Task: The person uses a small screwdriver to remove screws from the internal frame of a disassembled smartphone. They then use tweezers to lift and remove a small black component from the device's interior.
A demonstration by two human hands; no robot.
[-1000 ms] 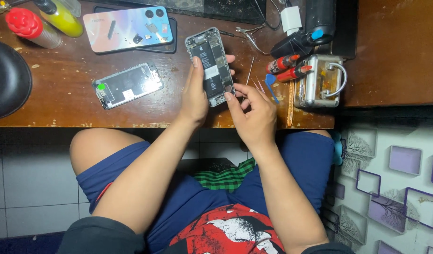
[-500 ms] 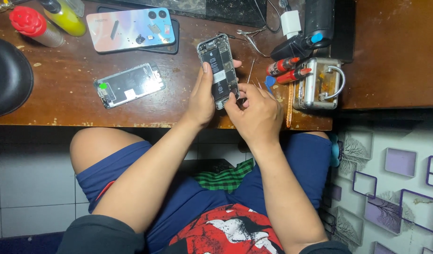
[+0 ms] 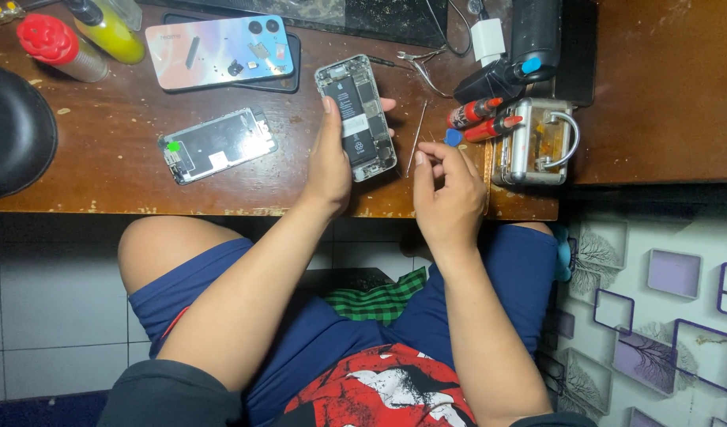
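Note:
My left hand [image 3: 329, 162] grips an opened phone [image 3: 355, 117] by its side, lifted just over the wooden desk [image 3: 111, 170]. The phone's back is off, and a black battery and circuit parts show. To the right, my right hand [image 3: 446, 190] hovers at the desk edge with thumb and forefinger pinched together. Whether anything tiny sits between them I cannot tell. Between the phone and this hand a thin metal tool [image 3: 418, 130] lies on the desk, close to the pinched fingertips.
A detached screen [image 3: 217, 145] lies left of the phone, and a phone with a shiny pastel back [image 3: 221, 49] lies behind it. Red-handled screwdrivers [image 3: 484, 119] and a metal box with a handle [image 3: 537, 142] sit at the right. A black bowl [image 3: 16, 130] and bottles [image 3: 59, 47] stand at the left.
My right hand has come off the phone's lower end and moved right, fingers still pinched. My left hand keeps hold of the phone, now tilted more upright in view.

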